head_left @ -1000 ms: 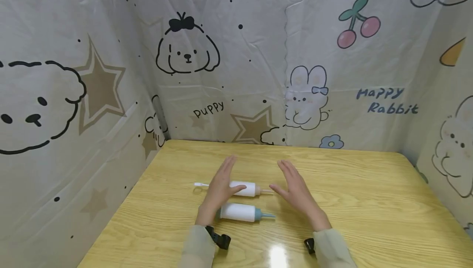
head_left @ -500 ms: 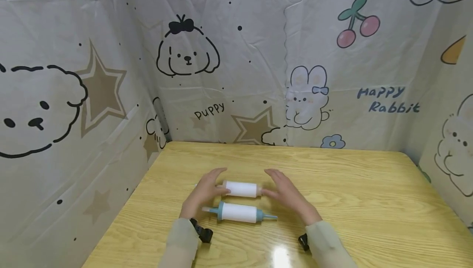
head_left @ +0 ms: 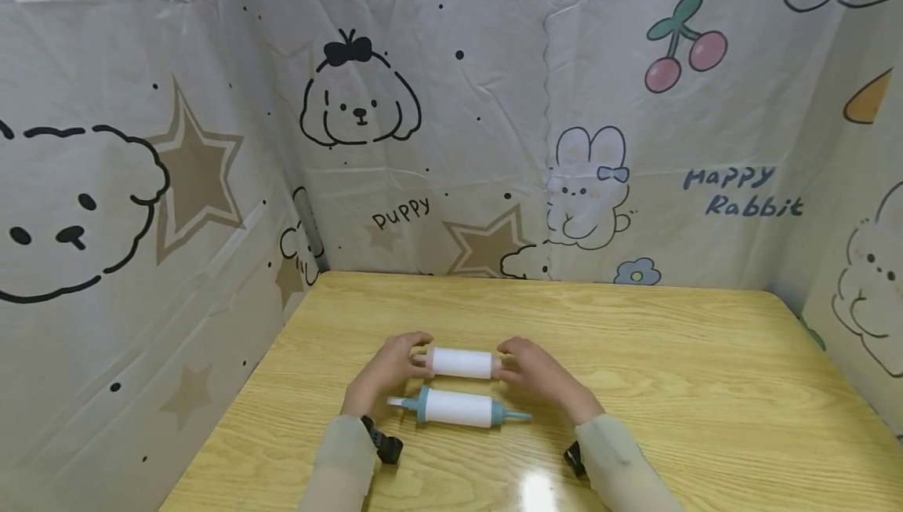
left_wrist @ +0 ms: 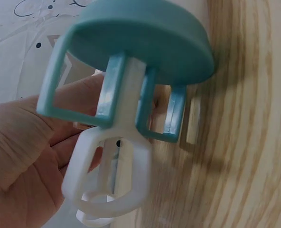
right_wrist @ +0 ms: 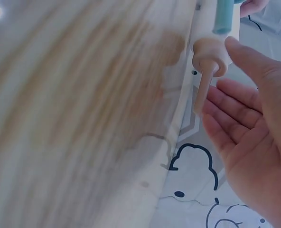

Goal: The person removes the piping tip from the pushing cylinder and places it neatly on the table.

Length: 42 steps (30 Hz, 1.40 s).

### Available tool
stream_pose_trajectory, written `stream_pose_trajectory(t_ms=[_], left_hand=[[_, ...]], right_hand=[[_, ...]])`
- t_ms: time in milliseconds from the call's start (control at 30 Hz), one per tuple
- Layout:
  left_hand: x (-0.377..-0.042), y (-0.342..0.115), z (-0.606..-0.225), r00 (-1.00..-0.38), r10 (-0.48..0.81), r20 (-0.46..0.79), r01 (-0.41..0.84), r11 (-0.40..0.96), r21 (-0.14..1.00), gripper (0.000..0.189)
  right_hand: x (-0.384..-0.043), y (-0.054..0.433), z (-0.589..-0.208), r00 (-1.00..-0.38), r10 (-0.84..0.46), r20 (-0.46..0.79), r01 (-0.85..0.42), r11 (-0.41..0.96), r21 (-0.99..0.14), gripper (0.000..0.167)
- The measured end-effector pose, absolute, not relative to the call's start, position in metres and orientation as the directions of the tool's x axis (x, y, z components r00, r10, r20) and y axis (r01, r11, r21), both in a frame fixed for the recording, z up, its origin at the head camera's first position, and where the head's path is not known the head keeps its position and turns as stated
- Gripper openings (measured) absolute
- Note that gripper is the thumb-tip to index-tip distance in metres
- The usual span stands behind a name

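Two large plastic syringes with white barrels lie side by side on the table. The farther one, a pale pink syringe [head_left: 462,363], is between both hands. My left hand [head_left: 391,367] curls its fingers and thumb round its plunger end. At the other end my right hand [head_left: 539,371] has thumb and fingers about the collar and largely hides the nozzle [right_wrist: 204,88], which the right wrist view shows. The nearer teal syringe [head_left: 458,408] is untouched. Its teal flange [left_wrist: 145,38] and white plunger loop [left_wrist: 145,166] partly cover the left hand in the left wrist view.
The wood-grain table [head_left: 670,386] reaches back to a printed cloth [head_left: 480,104] that hangs behind and at both sides. A black strap device [head_left: 384,445] sits on the left wrist, another [head_left: 574,459] on the right.
Over the last second the left hand has moved left and both hands have come down to the pink syringe's ends. Their fingers have gone from spread to curled. Neither syringe has visibly moved.
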<state>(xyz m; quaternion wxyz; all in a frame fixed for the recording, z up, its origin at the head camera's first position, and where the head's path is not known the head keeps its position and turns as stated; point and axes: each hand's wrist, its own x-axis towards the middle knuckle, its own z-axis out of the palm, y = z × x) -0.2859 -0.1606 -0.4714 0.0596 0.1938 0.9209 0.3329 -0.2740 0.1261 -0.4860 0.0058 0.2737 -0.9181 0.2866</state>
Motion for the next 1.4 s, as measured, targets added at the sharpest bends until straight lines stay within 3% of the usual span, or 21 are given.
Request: stream_pose_trajectory(t_ms=[267,467,900,1400], left_hand=[[-0.286,-0.163,-0.475,-0.907,0.422,0.01,0.323,0.678,0.661,0.058],[-0.288,-0.165,-0.478,-0.894,0.448,0.023,0.342,0.649,0.68,0.057],[-0.287,-0.166,-0.466,-0.902,0.425,0.079,0.363,0.645,0.672,0.055],[-0.283,-0.155,-0.455,-0.878,0.463,0.12,0.418,0.621,0.663,0.056]], right_hand=[[-0.275,0.124,-0.487,-0.845,-0.514,0.147,-0.508,0.686,-0.521,0.023],[-0.275,0.124,-0.486,-0.836,-0.53,0.141,-0.517,0.678,-0.523,0.016],[-0.273,0.127,-0.485,-0.873,-0.436,0.218,-0.472,0.644,-0.603,0.019],[-0.266,0.145,-0.483,-0.871,-0.386,0.304,-0.49,0.627,-0.605,0.024]])
